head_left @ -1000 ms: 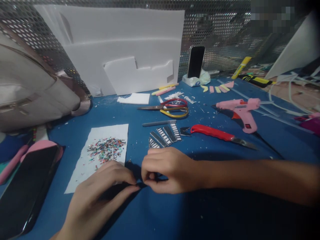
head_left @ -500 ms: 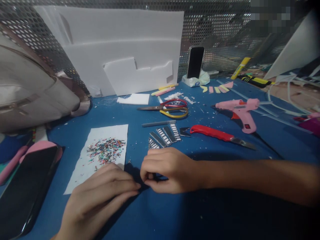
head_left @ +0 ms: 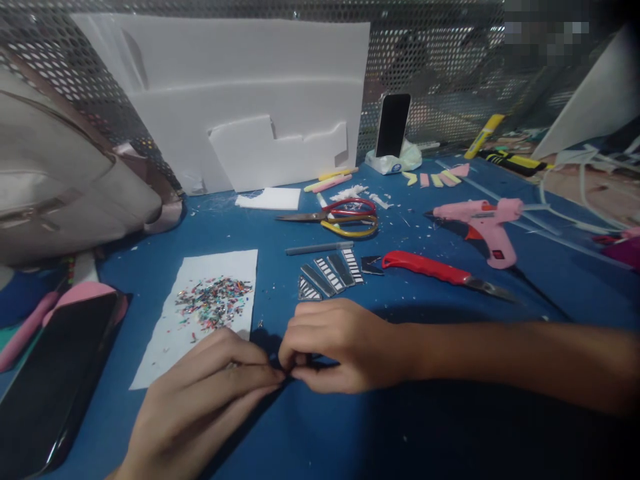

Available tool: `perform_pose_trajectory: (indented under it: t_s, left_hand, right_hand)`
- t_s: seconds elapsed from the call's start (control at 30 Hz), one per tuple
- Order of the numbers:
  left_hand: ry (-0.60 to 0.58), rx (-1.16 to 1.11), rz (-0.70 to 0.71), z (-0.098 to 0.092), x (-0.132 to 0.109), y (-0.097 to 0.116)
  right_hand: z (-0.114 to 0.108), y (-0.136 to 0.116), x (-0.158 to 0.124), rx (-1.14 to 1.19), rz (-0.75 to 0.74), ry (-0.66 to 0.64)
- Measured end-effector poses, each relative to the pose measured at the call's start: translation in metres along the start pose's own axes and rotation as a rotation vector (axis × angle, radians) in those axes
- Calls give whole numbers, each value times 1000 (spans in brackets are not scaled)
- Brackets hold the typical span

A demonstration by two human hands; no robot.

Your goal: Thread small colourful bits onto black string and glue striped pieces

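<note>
My left hand (head_left: 210, 393) is pinched closed at the lower middle, partly over the near edge of a white paper sheet (head_left: 205, 263). On that sheet lies a pile of small multicoloured bits (head_left: 215, 300). My right hand (head_left: 335, 347) is closed too, its thumb and fingertips meeting the left fingertips. Whatever sits between the fingertips is too small or hidden to make out. Just beyond the right hand are several black and white striped strips (head_left: 329, 275), fanned out, and a dark notched piece (head_left: 371, 265).
A red-handled cutter (head_left: 425, 267), a pink glue gun (head_left: 483, 217) and scissors (head_left: 350, 217) lie beyond. A black phone (head_left: 55, 380) is at left, near a bag (head_left: 60, 173). White board (head_left: 240, 53) and a propped phone (head_left: 393, 125) stand behind.
My right fingertips have come down and left to meet those of my left hand, which has shifted slightly right. The things on the table stay in place.
</note>
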State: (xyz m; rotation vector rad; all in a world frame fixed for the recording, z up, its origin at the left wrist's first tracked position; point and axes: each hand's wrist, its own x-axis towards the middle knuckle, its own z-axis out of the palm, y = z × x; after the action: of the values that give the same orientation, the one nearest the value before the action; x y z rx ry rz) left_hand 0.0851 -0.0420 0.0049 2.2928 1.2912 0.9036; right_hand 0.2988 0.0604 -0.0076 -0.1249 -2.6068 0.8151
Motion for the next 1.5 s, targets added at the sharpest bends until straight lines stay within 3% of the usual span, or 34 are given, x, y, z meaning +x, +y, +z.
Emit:
perform_pose_trajectory:
  t_s: [0.33, 0.67, 1.13, 1.23, 1.3, 1.4, 1.47, 1.5]
  left_hand:
    - [-37, 141, 50, 0, 0, 11]
    - [-70, -143, 233, 11, 0, 11]
    - [-135, -198, 176, 5, 2, 7]
    - [-100, -72, 196, 2, 3, 4]
    - [-6, 100, 180, -6, 6, -1]
    - [182, 306, 48, -23, 11, -15]
    - [205, 445, -48, -36, 14, -27]
    - [151, 498, -65, -42, 14, -33]
  right_hand:
    - [0, 4, 0, 71, -44, -31]
    - [-2, 0, 2, 38, 23, 30]
    - [-4, 0, 2, -40, -75, 11]
    - [-4, 1, 1, -83, -55, 15]
    - [-4, 0, 0, -95, -27, 23]
    - [-3, -1, 0, -78, 8, 35]
    - [-3, -1, 0, -61, 14, 41]
    - [-3, -1, 0, -54, 13, 45]
